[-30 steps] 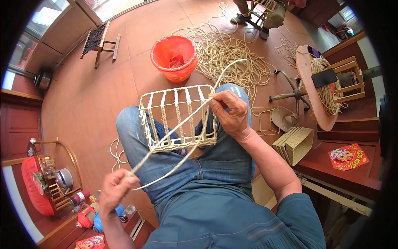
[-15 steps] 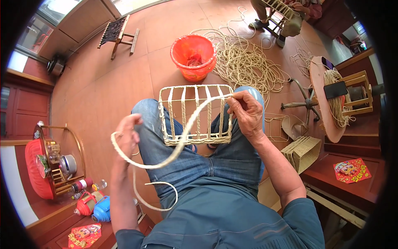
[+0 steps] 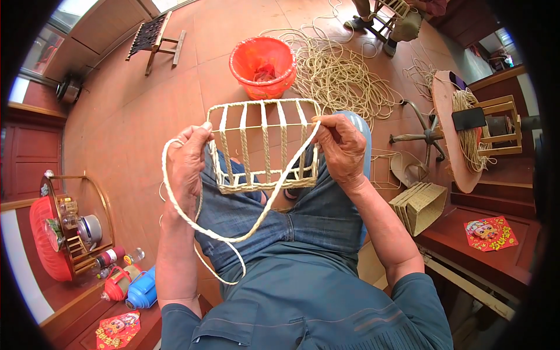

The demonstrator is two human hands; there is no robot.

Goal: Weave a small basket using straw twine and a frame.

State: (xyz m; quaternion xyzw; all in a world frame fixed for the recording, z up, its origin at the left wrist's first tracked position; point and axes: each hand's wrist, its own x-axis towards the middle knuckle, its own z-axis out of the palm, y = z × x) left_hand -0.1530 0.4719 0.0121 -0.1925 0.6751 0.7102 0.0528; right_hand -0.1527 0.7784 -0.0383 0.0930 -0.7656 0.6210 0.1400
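Observation:
A half-woven basket frame (image 3: 251,186), made of pale twisted cord with upright ribs and a thicker woven base, stands tilted between my knees. My left hand (image 3: 191,156) pinches its left side near the upper rim. At the right side, thumb and fingers of my right hand (image 3: 344,150) close on a pale cord (image 3: 234,239) against the frame. From there the cord sags in a long loop across my lap and passes over the left hand. Its loose tail curls below the left wrist.
Ahead stands a red bucket (image 3: 263,65), beside a tangled heap of cord (image 3: 341,81). A stool (image 3: 153,39) is at far left; another person sits at far right. Finished-looking woven baskets (image 3: 421,207) lie right, below a wheeled chair base (image 3: 430,135). Flasks (image 3: 141,290) stand at left.
My left hand has moved up and right from open air to grip the basket's left side. The cord loop has swung wider, and the frame has shifted slightly left and up in view.

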